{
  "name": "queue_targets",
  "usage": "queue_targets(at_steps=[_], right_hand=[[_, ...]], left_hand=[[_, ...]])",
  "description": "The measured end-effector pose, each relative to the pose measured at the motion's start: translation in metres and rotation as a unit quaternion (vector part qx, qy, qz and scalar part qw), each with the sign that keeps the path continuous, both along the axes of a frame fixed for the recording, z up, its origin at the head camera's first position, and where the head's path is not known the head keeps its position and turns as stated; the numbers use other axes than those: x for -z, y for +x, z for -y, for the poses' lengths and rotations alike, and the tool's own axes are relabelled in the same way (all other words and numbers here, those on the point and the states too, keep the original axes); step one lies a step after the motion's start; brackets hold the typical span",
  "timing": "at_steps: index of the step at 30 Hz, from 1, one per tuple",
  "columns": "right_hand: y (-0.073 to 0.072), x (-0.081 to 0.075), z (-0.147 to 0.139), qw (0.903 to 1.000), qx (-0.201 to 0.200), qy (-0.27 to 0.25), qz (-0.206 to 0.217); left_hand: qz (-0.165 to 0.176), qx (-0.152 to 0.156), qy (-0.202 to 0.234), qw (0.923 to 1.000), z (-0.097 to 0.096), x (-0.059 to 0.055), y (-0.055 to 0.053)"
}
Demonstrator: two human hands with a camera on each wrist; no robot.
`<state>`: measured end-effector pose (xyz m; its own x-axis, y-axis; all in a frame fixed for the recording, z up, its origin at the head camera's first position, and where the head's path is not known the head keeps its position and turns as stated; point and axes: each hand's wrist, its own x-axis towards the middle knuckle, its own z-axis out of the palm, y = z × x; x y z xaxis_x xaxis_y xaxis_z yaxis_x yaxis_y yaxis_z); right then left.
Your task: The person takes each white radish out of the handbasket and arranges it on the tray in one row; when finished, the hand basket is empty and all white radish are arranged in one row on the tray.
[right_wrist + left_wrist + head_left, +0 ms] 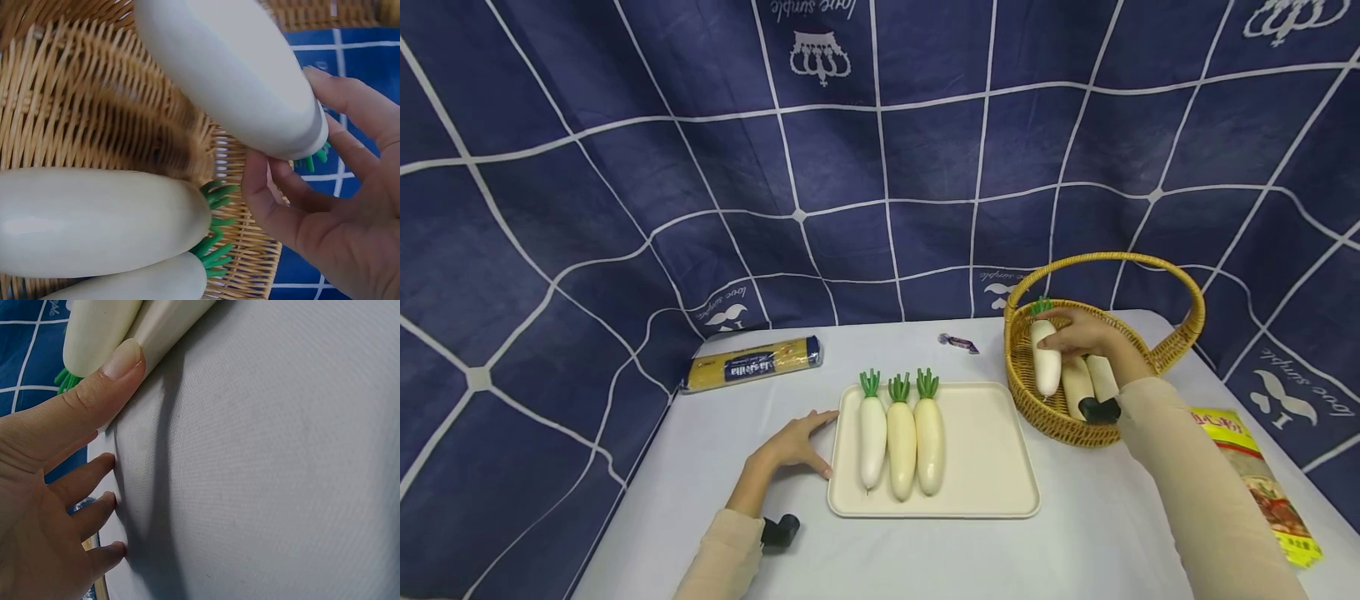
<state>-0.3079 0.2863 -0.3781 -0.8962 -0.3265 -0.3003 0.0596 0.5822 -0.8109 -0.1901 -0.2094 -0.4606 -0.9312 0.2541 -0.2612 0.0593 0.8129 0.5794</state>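
With its thumb and fingers, my right hand grips a white radish near its green leafy end, inside the wicker basket. The right wrist view shows this radish raised above the basket's woven wall. Two more radishes lie below it in the basket. My left hand is spread at the left edge of a cream tray; its thumb is against the tray's side. Three radishes lie side by side on the tray, leaves toward the back.
A yellow and blue pasta packet lies at the back left of the white table. Behind the tray is a small purple wrapped sweet. The basket's tall handle arches over it. A yellow food packet lies at the right.
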Motion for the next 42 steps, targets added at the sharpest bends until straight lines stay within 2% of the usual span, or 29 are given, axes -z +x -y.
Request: queue_targets(at_steps=[11,18,29,42], right_hand=[[0.021,-0.003,-0.010,0.9973,0.013,-0.067,-0.028],[0.036,-0.009,-0.012,0.9957,0.025,-0.074,-0.050],[0.061,-0.014,-0.004,0.9916,0.019,-0.106,-0.072],[0.089,-0.001,0.010,0.9883,0.005,-0.104,-0.112]], left_hand=[[-0.009,0.002,0.009,0.9999,0.000,-0.001,0.001],[-0.005,0.002,0.002,1.0000,0.000,-0.001,0.001],[-0.005,0.000,0.007,1.0000,0.000,-0.001,0.002],[-0.001,0.000,0.001,1.0000,0.001,0.000,0.002]])
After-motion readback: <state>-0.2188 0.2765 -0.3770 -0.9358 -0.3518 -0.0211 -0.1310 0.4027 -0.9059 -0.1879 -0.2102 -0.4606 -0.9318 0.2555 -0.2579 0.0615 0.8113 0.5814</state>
